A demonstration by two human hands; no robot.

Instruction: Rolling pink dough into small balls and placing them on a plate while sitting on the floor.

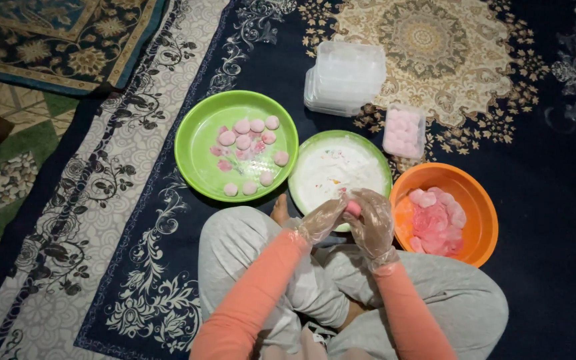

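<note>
Two gloved hands press a pink dough piece over a floured bowl.

The left hand (321, 219) and right hand (372, 223), both in clear plastic gloves, are cupped together around the pink dough piece (353, 209), just above the near rim of the floured green bowl (309, 175). At three o'clock sits an orange bowl (485, 227) of pink dough; at ten o'clock a green plate (195, 150) of pink balls (243, 141); at twelve, stacked clear containers (345, 78), one filled container (404, 131) beside them, all on the patterned carpet (541, 133).
</note>
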